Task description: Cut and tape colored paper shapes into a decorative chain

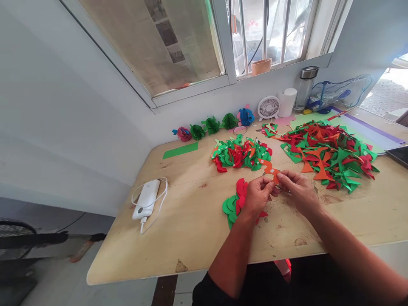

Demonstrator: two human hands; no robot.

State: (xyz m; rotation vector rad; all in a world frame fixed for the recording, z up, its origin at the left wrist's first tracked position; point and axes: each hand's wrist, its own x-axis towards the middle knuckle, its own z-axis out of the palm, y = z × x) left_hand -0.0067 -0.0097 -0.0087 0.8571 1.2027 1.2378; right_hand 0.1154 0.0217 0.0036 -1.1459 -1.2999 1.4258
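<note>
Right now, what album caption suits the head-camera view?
Left hand and right hand hold an orange cutout near red and green pieces.

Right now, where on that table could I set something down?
The widest bare patch of table lies between the white power bank and the small pile by the left hand; a smaller one, between the large cuttings heap and right forearm. It's crowded at that heap and along the wall.

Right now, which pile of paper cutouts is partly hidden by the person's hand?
The small red and green pile nearest the front edge of the table; the left hand blocks part of it. The middle pile and rightmost pile lie farther back, unblocked.
</note>
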